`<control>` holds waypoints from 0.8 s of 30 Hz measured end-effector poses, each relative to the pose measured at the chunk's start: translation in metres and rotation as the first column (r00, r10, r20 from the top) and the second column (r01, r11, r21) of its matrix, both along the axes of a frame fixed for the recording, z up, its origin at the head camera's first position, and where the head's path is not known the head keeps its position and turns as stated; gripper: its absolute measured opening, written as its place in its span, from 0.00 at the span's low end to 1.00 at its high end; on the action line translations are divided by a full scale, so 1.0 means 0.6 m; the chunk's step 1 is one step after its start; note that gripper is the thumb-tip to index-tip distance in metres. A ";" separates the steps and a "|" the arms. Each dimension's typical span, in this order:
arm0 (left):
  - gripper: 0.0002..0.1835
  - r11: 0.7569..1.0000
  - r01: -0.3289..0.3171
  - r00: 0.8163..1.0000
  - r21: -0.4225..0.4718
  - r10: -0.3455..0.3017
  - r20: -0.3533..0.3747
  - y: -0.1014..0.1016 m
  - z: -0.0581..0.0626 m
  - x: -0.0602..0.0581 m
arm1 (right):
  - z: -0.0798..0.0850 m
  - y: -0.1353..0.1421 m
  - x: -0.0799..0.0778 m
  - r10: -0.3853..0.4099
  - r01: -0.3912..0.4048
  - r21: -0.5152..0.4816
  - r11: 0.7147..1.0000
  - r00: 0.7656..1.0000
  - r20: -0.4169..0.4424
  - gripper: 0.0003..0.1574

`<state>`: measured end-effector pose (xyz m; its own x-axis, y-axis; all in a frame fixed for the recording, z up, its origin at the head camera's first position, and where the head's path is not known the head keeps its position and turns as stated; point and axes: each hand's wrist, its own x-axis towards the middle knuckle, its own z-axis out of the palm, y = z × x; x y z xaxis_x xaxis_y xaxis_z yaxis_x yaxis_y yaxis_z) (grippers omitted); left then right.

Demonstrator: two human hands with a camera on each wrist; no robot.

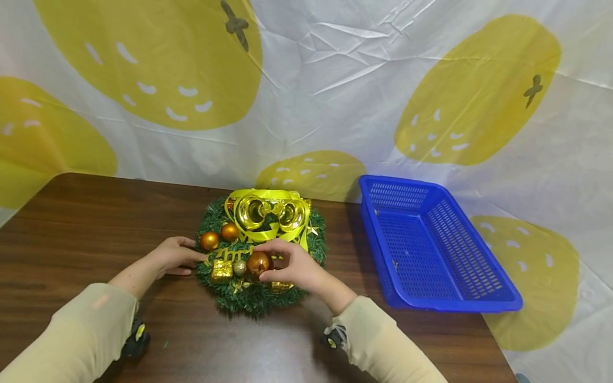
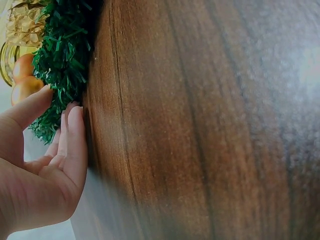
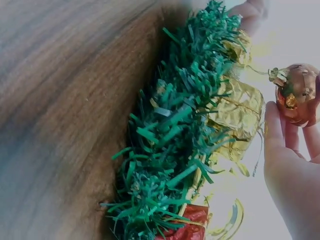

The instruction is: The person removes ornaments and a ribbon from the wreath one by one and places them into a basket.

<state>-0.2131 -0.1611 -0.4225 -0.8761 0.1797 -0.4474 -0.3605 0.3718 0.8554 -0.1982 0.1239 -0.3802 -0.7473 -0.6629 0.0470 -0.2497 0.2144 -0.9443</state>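
A green tinsel Christmas wreath [image 1: 239, 303] lies on the table, dressed with gold bells [image 1: 251, 213], yellow ribbon [image 1: 268, 194], foil-wrapped gift boxes [image 1: 222, 270] and small orange baubles [image 1: 209, 240]. My right hand [image 1: 299, 268] grips a shiny copper-brown bauble [image 1: 259, 264] over the wreath's front half. In the right wrist view that bauble [image 3: 299, 92] is raised off the greenery, and a thin cord runs from its cap. My left hand [image 1: 174, 257] holds the wreath's left edge, the thumb on one side and fingers on the other, as the left wrist view shows. Gold lettering is partly hidden behind my right hand.
A blue perforated plastic basket [image 1: 371, 250] stands on the table to the right of the wreath. Behind the brown wooden table [image 1: 110, 213] hangs a white cloth [image 1: 325, 96] with large yellow fruit shapes.
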 end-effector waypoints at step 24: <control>0.42 1.000 -0.006 1.000 0.001 0.006 -0.001 0.000 0.000 0.001 | 0.034 0.030 -0.014 -0.067 0.068 -0.032 0.997 0.998 0.015 0.35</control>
<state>-0.2125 -0.1612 -0.4224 -0.8776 0.1751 -0.4462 -0.3616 0.3692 0.8561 -0.2064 0.1417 -0.3597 -0.7911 -0.6090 0.0573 -0.2229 0.1997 -0.9542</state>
